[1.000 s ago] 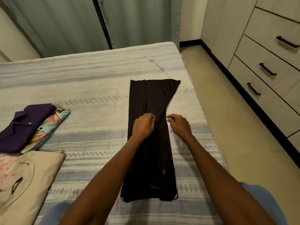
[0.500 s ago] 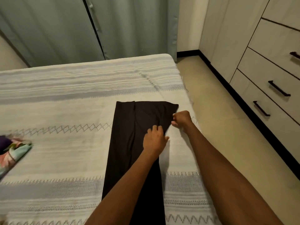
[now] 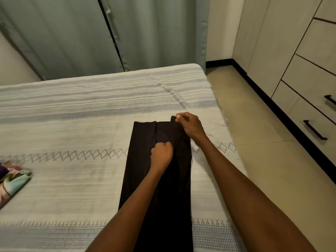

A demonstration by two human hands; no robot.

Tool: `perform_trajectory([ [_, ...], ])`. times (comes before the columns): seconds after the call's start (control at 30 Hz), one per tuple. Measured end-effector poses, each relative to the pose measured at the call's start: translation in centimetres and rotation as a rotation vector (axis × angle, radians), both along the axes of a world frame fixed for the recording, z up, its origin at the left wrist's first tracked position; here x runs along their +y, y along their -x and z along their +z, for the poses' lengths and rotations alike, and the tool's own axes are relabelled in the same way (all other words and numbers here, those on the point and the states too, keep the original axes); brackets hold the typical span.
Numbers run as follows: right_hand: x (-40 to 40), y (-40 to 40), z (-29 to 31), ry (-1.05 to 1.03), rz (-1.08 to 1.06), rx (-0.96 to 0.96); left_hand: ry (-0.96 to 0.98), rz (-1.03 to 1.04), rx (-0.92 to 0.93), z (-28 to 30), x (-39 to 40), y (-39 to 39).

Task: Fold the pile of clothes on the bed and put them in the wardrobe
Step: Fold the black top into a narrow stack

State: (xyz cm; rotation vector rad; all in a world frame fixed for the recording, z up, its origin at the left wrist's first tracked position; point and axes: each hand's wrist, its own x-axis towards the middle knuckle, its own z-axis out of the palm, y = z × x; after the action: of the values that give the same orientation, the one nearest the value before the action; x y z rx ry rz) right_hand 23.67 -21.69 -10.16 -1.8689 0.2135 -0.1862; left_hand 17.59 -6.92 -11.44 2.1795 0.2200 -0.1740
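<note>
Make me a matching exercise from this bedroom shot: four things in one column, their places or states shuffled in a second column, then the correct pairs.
Things:
1. right hand
2. left hand
3. dark garment
4. floral garment

Places or states:
A. folded, at the bed's left edge of view
B. pinching the far right corner of the dark cloth
C. laid out long and flat on the striped bedspread
D. curled on the middle of the dark cloth

Pairs: 1-B, 2-D, 3-C, 4-A
</note>
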Motion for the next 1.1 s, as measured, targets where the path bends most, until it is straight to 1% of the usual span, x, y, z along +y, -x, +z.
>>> perform_trajectory([
  [0.03,0.0,0.1,-0.1,0.069,-0.001,-0.002,-0.04,0.017,-0.004,-0.2,1.0,-0.5],
  [0.07,-0.3,0.2,-0.4,0.145,-0.046,0.011,-0.08,0.024,-0.017,-0.4,1.7,-1.1],
  [0.13,-1.4,0.7,-1.3,0.274,-0.119,0.086,-0.166,-0.009,-0.029,-0.6,2.4,-2.1],
  [0.23,-2.6,0.7,-3.2,0.393,-0.04,0.235,-0.26,-0.111,0.009,-0.8,2.1,-3.4],
  [0.33,-2.7,-0.2,-4.1,0.434,-0.007,0.289,-0.365,-0.159,0.025,-1.1,1.3,-4.8],
  [0.47,-2.2,-1.9,-4.7,0.414,-0.039,0.372,-0.511,-0.201,0.029,-1.3,-0.1,-6.7],
  [0.5,-2.1,-2.2,-4.8,0.422,-0.045,0.398,-0.508,-0.212,0.036,-1.3,-0.4,-7.2],
  [0.57,-1.6,-2.9,-5.0,0.438,-0.064,0.425,-0.408,-0.175,0.038,-1.3,-0.7,-8.2],
  [0.63,-0.9,-3.4,-5.0,0.438,-0.104,0.361,-0.222,-0.086,0.012,-1.3,-0.5,-8.8],
  [0.67,-0.6,-3.4,-5.1,0.454,-0.126,0.294,-0.155,-0.027,-0.007,-1.2,-0.2,-9.0],
  [0.7,-0.2,-3.5,-5.3,0.487,-0.137,0.223,-0.134,0.027,-0.025,-1.2,0.2,-9.1],
  [0.77,0.3,-3.4,-6.1,0.557,-0.126,0.129,-0.266,0.054,-0.041,-1.3,1.1,-9.3],
  [0.83,0.4,-3.4,-7.2,0.558,-0.13,0.101,-0.383,0.002,-0.047,-1.5,1.6,-9.5],
  [0.97,0.4,-3.6,-7.5,0.501,-0.187,0.095,-0.424,-0.09,-0.027,-1.0,0.7,-10.5],
  [1.07,0.3,-4.1,-7.0,0.537,-0.148,0.159,-0.505,-0.145,0.016,-0.7,0.1,-11.8],
  [1.1,0.2,-4.1,-7.0,0.554,-0.134,0.163,-0.503,-0.146,0.03,-0.8,0.1,-12.1],
])
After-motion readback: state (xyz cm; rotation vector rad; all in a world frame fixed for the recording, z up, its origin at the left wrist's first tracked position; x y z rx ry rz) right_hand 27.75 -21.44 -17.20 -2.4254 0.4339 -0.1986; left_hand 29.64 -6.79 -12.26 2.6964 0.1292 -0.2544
